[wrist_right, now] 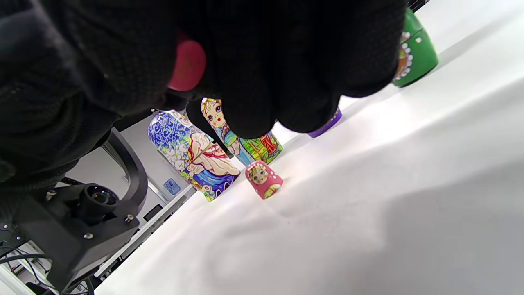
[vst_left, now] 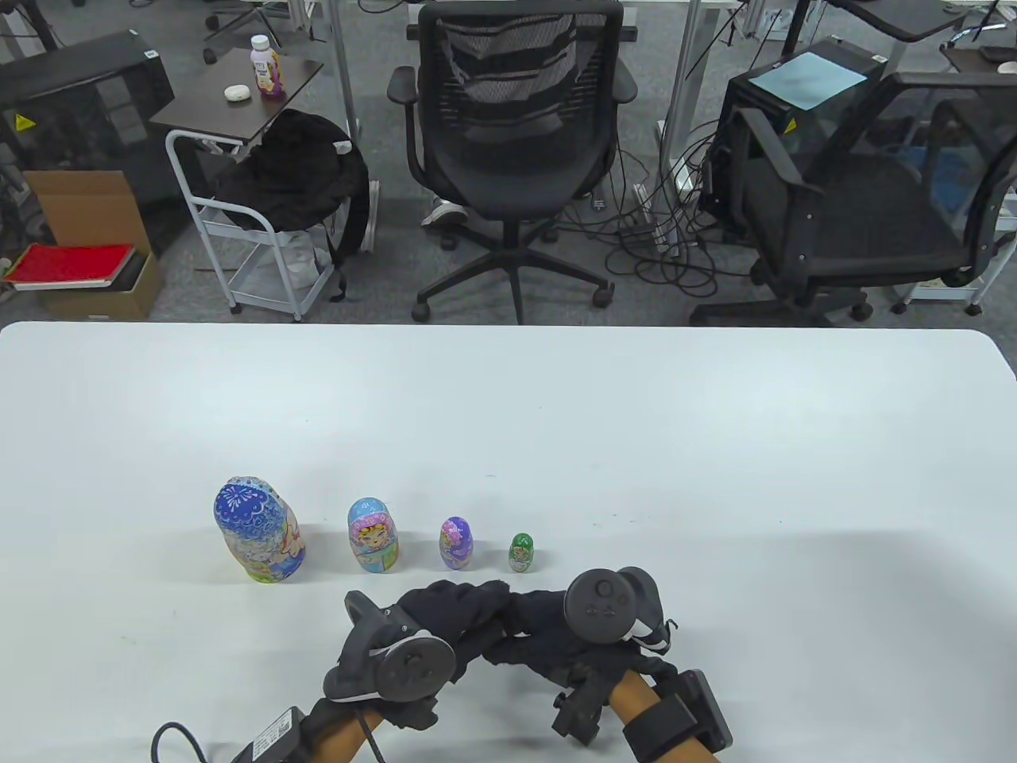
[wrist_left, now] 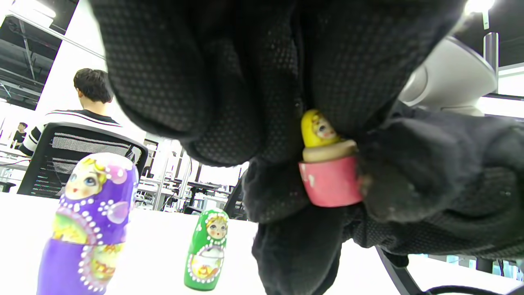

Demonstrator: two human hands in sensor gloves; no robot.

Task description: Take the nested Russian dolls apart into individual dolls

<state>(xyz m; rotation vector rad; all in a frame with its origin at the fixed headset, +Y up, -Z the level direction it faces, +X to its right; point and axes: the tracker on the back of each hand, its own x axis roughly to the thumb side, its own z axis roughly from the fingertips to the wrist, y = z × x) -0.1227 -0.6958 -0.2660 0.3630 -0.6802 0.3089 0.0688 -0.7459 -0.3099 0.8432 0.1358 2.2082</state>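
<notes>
Beyond my white desk [vst_left: 508, 413] I see grey carpet [vst_left: 381, 270], two black office chairs [vst_left: 508, 119], tangled cables [vst_left: 667, 238], a white cart [vst_left: 254, 238], and a cardboard box [vst_left: 87, 214].

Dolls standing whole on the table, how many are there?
4, in a row from left: the big blue doll, light-blue doll, purple doll, green doll. A pink base holding a tiny yellow doll sits in the fingers; more may be hidden.

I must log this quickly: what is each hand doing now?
Left hand: pinches the tiny yellow doll.
Right hand: grips the red bottom half.
</notes>
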